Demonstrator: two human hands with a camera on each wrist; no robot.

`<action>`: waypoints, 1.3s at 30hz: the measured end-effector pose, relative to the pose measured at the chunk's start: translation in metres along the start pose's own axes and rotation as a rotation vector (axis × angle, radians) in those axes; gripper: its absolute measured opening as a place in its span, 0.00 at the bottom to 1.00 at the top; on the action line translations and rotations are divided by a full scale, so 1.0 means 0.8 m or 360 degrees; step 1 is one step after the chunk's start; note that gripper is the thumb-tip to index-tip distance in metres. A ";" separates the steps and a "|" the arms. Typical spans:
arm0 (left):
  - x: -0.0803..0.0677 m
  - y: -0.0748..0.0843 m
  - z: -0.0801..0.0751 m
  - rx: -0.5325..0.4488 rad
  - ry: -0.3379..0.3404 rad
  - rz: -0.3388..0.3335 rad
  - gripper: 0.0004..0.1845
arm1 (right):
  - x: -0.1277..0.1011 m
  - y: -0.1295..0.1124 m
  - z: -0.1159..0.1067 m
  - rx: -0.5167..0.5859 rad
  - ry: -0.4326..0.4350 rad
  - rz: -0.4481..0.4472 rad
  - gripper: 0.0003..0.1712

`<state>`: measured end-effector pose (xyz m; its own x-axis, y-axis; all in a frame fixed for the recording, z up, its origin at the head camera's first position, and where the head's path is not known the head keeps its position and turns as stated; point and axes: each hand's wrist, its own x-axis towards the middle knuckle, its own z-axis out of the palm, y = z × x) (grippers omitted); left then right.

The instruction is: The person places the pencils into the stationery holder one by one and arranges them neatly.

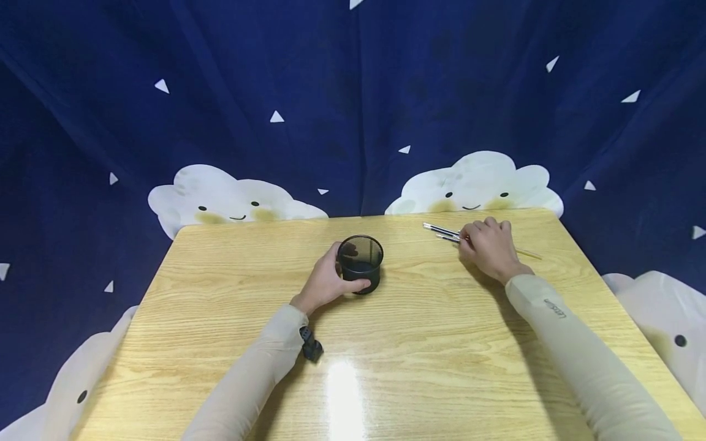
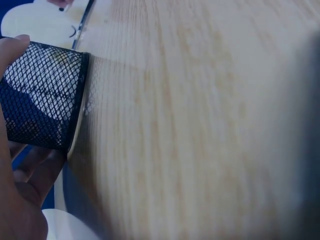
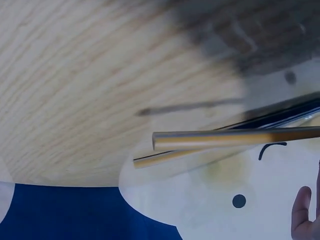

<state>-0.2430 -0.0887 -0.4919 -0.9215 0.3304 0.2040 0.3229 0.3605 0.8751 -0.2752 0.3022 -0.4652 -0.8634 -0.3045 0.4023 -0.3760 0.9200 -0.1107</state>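
My left hand (image 1: 325,278) grips a round black mesh pen cup (image 1: 361,263) near the middle of the table, thumb across its front and fingers around the far side. In the left wrist view, the mesh wall of the cup (image 2: 42,95) shows between thumb and fingers. Farther right, my right hand (image 1: 491,248) bends its fingers down over a few slim sticks and pinches a yellowish one (image 1: 527,253), whose blunt end shows large in the right wrist view. Black, white-tipped pens (image 1: 441,230) stick out left of the fingers; their other ends are hidden.
The wooden table (image 1: 248,343) runs back to a dark blue curtain (image 1: 331,73) printed with white clouds and triangles. A black strap with a small device (image 1: 311,346) sits on the left sleeve. Light glares off the near tabletop.
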 end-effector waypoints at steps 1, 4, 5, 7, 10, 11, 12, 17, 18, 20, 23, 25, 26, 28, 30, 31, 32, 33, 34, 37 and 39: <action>0.000 0.000 0.000 -0.0002 0.0003 -0.0004 0.46 | 0.001 -0.001 -0.001 0.0004 0.0013 -0.0003 0.06; -0.001 0.001 0.000 0.0002 0.0011 -0.0018 0.46 | 0.003 -0.005 -0.003 0.0033 0.0033 -0.0008 0.05; -0.002 0.000 0.001 0.0004 0.0009 -0.0024 0.46 | 0.003 -0.007 -0.003 0.0043 0.0036 -0.0011 0.05; -0.004 -0.001 0.002 0.0013 -0.0002 -0.0043 0.46 | 0.002 -0.011 -0.003 0.0060 0.0041 -0.0024 0.05; -0.006 -0.003 0.003 0.0010 -0.0021 -0.0060 0.46 | 0.002 -0.016 -0.003 0.0091 0.0058 -0.0047 0.05; -0.007 -0.004 0.004 0.0009 -0.0023 -0.0062 0.46 | 0.003 -0.018 -0.003 0.0099 0.0066 -0.0054 0.05; -0.007 -0.005 0.004 0.0006 -0.0023 -0.0059 0.46 | 0.003 -0.019 -0.003 0.0108 0.0073 -0.0060 0.05; -0.006 -0.006 0.004 0.0012 -0.0008 -0.0036 0.47 | 0.010 -0.025 -0.005 0.0162 0.0081 -0.0061 0.05; -0.005 -0.006 0.004 0.0017 -0.0007 -0.0032 0.47 | 0.011 -0.026 -0.006 0.0174 0.0082 -0.0054 0.05; -0.005 -0.006 0.003 0.0023 -0.0007 -0.0031 0.47 | 0.013 -0.028 -0.008 0.0199 0.0087 -0.0040 0.05; -0.004 -0.006 0.003 0.0020 -0.0005 -0.0026 0.47 | 0.016 -0.031 -0.010 0.0231 0.0106 -0.0033 0.05; -0.004 -0.006 0.002 0.0014 -0.0002 -0.0022 0.47 | 0.017 -0.034 -0.010 0.0252 0.0121 -0.0041 0.04; -0.004 -0.006 0.002 0.0013 0.0000 -0.0020 0.47 | 0.018 -0.034 -0.011 0.0260 0.0130 -0.0044 0.04; -0.004 -0.005 0.002 0.0009 0.0001 -0.0019 0.47 | 0.021 -0.037 -0.012 0.0282 0.0145 -0.0055 0.03; -0.003 -0.004 0.002 0.0009 -0.0002 -0.0021 0.47 | 0.023 -0.040 -0.014 0.0310 0.0162 -0.0060 0.03; -0.003 -0.004 0.002 0.0011 -0.0002 -0.0023 0.47 | 0.024 -0.041 -0.016 0.0324 0.0173 -0.0060 0.03; -0.002 -0.004 0.002 0.0018 -0.0003 -0.0026 0.46 | 0.026 -0.043 -0.018 0.0334 0.0184 -0.0057 0.03; -0.002 -0.004 0.001 0.0023 -0.0003 -0.0028 0.46 | 0.028 -0.044 -0.020 0.0347 0.0195 -0.0055 0.03; -0.002 -0.003 0.001 0.0025 -0.0002 -0.0028 0.46 | 0.029 -0.045 -0.022 0.0358 0.0205 -0.0051 0.03; -0.001 -0.003 0.001 0.0036 0.0006 -0.0028 0.47 | 0.033 -0.048 -0.028 0.0379 0.0230 -0.0041 0.03; -0.001 -0.003 0.001 0.0030 0.0005 -0.0021 0.47 | 0.035 -0.049 -0.031 0.0390 0.0237 -0.0037 0.03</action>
<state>-0.2431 -0.0892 -0.4945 -0.9265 0.3226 0.1939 0.3147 0.3815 0.8692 -0.2764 0.2633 -0.4270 -0.8014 -0.2685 0.5345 -0.4809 0.8207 -0.3087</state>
